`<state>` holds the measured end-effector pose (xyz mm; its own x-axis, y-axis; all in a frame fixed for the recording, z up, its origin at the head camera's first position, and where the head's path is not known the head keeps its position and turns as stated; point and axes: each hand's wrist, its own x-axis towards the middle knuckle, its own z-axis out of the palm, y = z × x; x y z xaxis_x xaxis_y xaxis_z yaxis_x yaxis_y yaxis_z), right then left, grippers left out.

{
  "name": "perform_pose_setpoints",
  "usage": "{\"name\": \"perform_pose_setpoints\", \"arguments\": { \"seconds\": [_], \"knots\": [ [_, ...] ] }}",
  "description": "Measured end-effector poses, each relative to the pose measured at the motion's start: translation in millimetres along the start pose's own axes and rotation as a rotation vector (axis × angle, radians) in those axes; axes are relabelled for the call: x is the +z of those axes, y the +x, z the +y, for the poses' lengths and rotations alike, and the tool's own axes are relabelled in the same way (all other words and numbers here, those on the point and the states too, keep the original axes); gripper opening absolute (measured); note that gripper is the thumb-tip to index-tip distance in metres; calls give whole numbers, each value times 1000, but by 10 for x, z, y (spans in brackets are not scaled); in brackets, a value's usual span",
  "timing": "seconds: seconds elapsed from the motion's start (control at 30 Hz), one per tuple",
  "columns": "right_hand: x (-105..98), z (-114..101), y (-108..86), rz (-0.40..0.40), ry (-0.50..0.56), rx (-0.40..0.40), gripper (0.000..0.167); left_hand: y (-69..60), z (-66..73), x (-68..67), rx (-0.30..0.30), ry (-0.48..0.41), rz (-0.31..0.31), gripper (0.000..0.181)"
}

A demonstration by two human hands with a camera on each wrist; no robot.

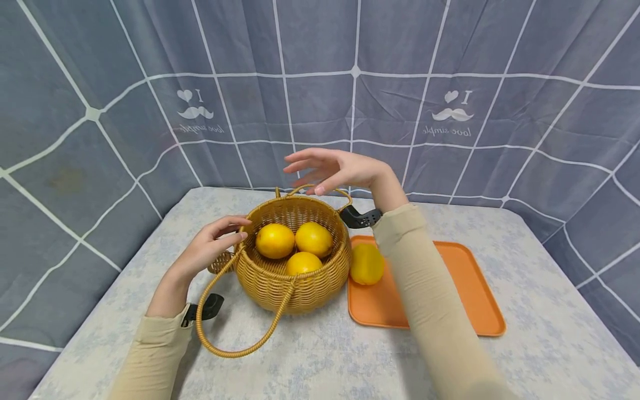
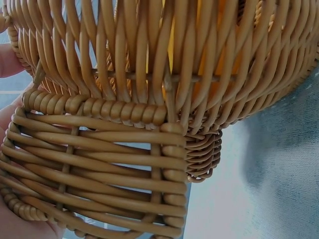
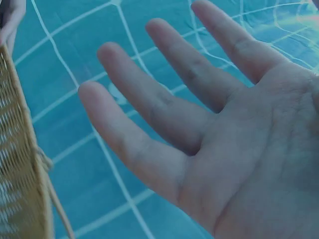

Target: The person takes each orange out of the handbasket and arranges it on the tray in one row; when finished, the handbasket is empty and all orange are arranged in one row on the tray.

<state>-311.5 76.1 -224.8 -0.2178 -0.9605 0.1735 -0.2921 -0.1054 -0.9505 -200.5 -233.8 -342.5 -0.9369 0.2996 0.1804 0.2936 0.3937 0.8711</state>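
In the head view a round wicker basket [image 1: 295, 297] stands on the table with three lemons [image 1: 275, 241] inside. My left hand [image 1: 205, 250] holds its left rim, fingers curved over the edge and thumb close by. Close up, the left wrist view has the woven side of the basket [image 2: 199, 64] and a flat woven flap [image 2: 94, 169], partly covering that hand. Above the basket's back right edge hovers my right hand [image 1: 340, 169], holding nothing. Its fingers [image 3: 154, 99] are spread and loosely bent in the right wrist view, apart from the basket.
Right of the basket lies an orange tray [image 1: 465, 278], partly hidden by the right forearm. One more lemon [image 1: 366, 264] sits at its left end. A looped basket handle [image 1: 240, 353] hangs toward the front. A grey gridded curtain [image 1: 320, 111] encloses the table.
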Motion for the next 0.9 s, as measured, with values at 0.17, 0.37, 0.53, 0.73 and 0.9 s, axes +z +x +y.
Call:
{"name": "perform_pose_setpoints", "arguments": {
  "seconds": [0.17, 0.37, 0.53, 0.73, 0.9],
  "knots": [
    [40, 110, 298, -45, 64, 14, 79, 13, -11, -3, -6, -3, 2, 37],
    [91, 294, 496, -51, 133, 107, 63, 14, -9, -12, -5, -9, -3, 37],
    [130, 459, 583, -78, 183, 183, 51, 18, -5, -17, -5, -11, 0, 36],
    [168, 656, 622, -76, 158, 261, 47, 21, -16, -16, -3, -18, -2, 35],
    [180, 740, 652, -76, 52, 348, 49, 12, -15, -21, -6, -12, 1, 35]
  ]
}}
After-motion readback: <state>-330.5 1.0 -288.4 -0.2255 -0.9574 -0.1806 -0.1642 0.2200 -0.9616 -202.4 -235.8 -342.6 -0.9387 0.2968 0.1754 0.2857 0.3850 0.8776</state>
